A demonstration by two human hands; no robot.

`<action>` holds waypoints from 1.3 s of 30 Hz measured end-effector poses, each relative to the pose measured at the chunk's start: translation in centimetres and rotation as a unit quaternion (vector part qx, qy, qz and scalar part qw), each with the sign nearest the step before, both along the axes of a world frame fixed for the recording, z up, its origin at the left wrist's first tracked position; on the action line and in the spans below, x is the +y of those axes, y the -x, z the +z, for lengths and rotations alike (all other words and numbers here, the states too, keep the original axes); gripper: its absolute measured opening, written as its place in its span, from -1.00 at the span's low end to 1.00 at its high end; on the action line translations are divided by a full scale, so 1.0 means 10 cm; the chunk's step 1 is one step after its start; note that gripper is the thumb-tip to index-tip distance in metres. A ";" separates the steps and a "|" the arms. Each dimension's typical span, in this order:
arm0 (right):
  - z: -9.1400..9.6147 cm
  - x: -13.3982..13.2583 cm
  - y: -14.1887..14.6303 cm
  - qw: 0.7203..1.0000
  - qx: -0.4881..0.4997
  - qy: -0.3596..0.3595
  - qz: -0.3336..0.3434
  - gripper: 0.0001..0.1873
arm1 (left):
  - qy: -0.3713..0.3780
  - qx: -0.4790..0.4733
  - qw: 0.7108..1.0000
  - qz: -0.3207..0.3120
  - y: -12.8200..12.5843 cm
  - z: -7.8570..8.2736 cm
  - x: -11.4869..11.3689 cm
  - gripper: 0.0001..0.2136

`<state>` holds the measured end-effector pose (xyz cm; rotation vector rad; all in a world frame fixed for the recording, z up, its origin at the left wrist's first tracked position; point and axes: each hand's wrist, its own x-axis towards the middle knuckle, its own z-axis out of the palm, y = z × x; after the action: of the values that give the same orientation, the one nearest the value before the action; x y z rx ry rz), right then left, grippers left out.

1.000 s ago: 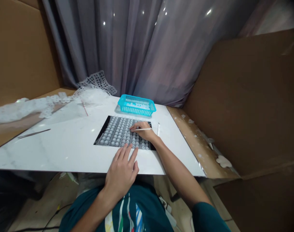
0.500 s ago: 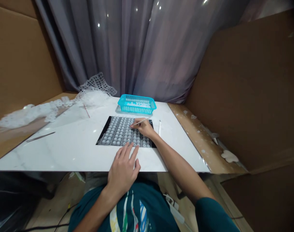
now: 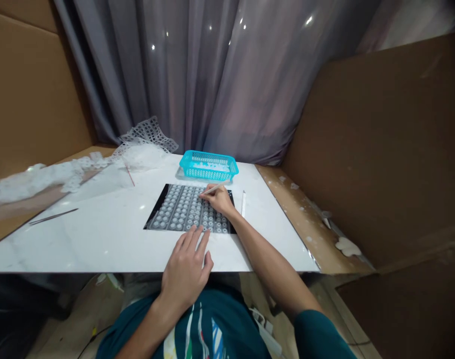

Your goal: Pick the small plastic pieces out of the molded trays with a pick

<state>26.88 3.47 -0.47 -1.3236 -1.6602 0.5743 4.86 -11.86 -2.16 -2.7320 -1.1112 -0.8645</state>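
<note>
A dark sheet [image 3: 156, 211] covered with rows of round pale discs lies flat on the white table. In a pen-like pinch, my right hand [image 3: 219, 200] holds a thin pale stick-like tool [image 3: 217, 187] over the sheet's far right part. Its tip is hidden by my fingers or too small to make out. Many discs on the right side show a dark centre, while those on the left look plain. My left hand [image 3: 188, 264] rests open, palm down and fingers spread, with its fingertips on the sheet's near edge.
A turquoise basket [image 3: 208, 174] holding white pieces stands behind the sheet. A white strip [image 3: 243, 203] lies right of it. Dark tweezers [image 3: 54, 216], a thin red stick [image 3: 130, 175] and white perforated scraps [image 3: 147, 137] are on the left. Cardboard walls [image 3: 362, 149] flank the table.
The view has shifted slightly, so the table sits a little lower and further left. Both hands keep nearly the same places on the sheet, with the tool still in my right hand.
</note>
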 end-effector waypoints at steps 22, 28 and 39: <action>0.01 -0.09 0.11 0.994 0.039 0.016 0.097 -0.75 | 0.015 -0.016 1.000 0.002 0.02 -0.01 -0.01 -0.45; 0.02 -0.12 0.14 0.993 0.034 0.009 0.113 -0.72 | 0.026 -0.022 0.999 0.009 0.01 -0.01 -0.03 -0.47; 0.04 -0.17 0.26 0.951 -0.293 -0.071 0.063 -0.86 | 0.021 -0.024 0.999 0.017 0.00 -0.01 -0.03 -0.47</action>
<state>24.32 1.78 -0.12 -1.3658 -2.2317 0.1224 4.85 -12.15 -2.24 -2.7317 -1.1950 -0.9158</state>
